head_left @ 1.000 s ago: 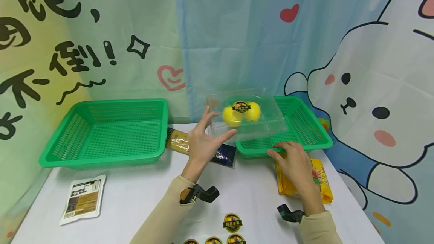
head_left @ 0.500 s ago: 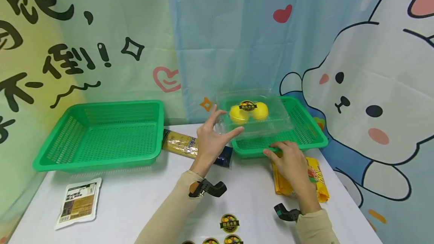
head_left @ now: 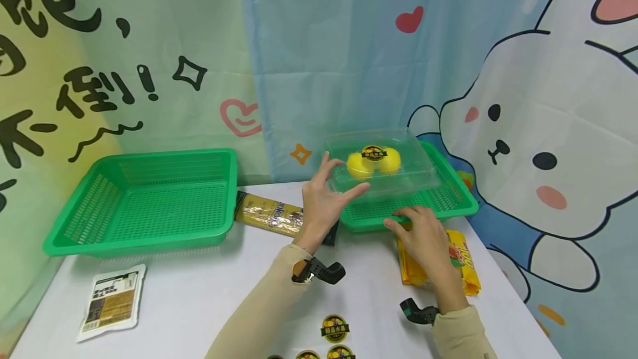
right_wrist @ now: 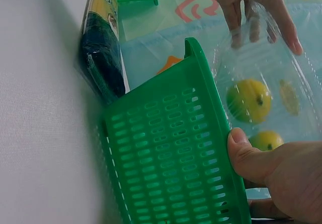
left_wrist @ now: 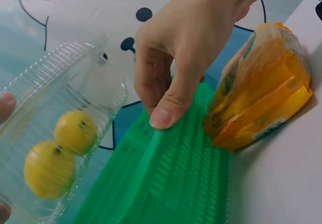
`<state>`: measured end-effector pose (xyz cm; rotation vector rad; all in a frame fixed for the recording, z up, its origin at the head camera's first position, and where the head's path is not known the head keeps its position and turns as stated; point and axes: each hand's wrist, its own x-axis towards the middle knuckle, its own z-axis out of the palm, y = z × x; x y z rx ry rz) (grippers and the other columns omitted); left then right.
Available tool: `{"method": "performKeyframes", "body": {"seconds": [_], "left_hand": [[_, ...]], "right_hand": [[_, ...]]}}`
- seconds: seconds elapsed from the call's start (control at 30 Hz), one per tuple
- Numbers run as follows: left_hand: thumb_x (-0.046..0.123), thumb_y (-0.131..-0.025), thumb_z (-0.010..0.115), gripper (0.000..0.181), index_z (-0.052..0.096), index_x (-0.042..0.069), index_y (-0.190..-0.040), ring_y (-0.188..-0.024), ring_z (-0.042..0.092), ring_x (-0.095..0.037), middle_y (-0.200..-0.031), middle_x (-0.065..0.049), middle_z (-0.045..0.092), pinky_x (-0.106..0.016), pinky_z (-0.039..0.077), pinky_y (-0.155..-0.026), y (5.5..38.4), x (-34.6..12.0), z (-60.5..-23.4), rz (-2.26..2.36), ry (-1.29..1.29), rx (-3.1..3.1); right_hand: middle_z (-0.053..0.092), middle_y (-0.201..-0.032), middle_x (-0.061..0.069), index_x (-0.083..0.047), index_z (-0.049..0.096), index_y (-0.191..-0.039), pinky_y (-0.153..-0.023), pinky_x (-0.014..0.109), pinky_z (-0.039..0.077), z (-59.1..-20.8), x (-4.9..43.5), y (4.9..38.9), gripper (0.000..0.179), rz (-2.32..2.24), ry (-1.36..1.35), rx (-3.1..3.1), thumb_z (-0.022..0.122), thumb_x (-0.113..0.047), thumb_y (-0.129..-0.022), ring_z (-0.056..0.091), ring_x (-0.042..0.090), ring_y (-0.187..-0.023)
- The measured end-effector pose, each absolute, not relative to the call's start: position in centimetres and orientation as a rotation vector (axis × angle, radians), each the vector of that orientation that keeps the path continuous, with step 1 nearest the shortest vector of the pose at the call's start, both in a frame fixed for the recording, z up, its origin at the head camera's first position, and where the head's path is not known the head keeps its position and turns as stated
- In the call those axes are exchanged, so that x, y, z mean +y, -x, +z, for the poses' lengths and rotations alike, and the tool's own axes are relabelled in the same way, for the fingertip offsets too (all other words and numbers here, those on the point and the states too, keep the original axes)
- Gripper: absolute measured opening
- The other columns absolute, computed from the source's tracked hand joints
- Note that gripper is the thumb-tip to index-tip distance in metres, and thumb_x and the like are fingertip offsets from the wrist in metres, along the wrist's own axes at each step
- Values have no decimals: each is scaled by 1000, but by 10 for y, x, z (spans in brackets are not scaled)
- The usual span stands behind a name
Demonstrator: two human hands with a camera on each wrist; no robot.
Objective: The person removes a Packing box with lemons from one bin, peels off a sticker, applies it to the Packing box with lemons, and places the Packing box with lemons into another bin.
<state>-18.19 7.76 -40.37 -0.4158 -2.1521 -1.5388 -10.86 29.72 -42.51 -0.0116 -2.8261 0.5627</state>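
In the head view my left hand (head_left: 321,206) grips the left end of a clear plastic fruit box (head_left: 416,162), thumb and fingers spread across its end. Two round yellow fruits (left_wrist: 50,168) lie inside, and a black and gold sticker (head_left: 374,153) is on the lid. The box is held over the right green basket (head_left: 451,204); whether it touches the basket I cannot tell. My right hand (head_left: 423,240) pinches that basket's near rim, its thumb (right_wrist: 241,143) outside the wall in the right wrist view.
Another green basket (head_left: 149,198) stands at left. A gold and dark blue packet (head_left: 269,215) lies between the baskets. A yellow packet (head_left: 463,262) sits below my right hand, a white pouch (head_left: 113,301) at front left. Fruit stickers (head_left: 335,328) lie on the white table (head_left: 199,298).
My left hand has carried the fruit box rightward, farther over the right basket. The right hand keeps its hold on the rim. The head view has turned slightly right.
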Motion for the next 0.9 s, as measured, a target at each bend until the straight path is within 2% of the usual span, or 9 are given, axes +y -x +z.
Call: {"method": "performKeyframes", "body": {"seconds": [0.43, 0.7, 0.9], "left_hand": [[48, -79, 91, 63, 68, 14, -126, -37, 44, -4, -161, -21, 44, -22, 45, -48, 187, 95, -416, -1555, 369, -2202], [49, -78, 91, 61, 68, 14, -123, -39, 36, -5, -160, -22, 45, -21, 39, -48, 191, 101, -420, -1508, 361, -2232], [51, -80, 89, 60, 67, 16, -124, -37, 30, -6, -160, -21, 44, -21, 30, -42, 192, 109, -421, -1530, 366, -2242]], "right_hand": [[66, -134, 23, -10, 75, -122, -106, 68, 44, -425, 298, 110, 40, 563, 32, -2854, 74, -42, -97, 53, 46, -130], [67, -132, 22, -10, 75, -122, -105, 66, 45, -426, 298, 111, 41, 563, 42, -2856, 74, -43, -97, 54, 44, -127], [66, -133, 21, -10, 75, -123, -106, 66, 45, -427, 298, 111, 42, 568, 53, -2859, 74, -43, -97, 54, 43, -127]]}}
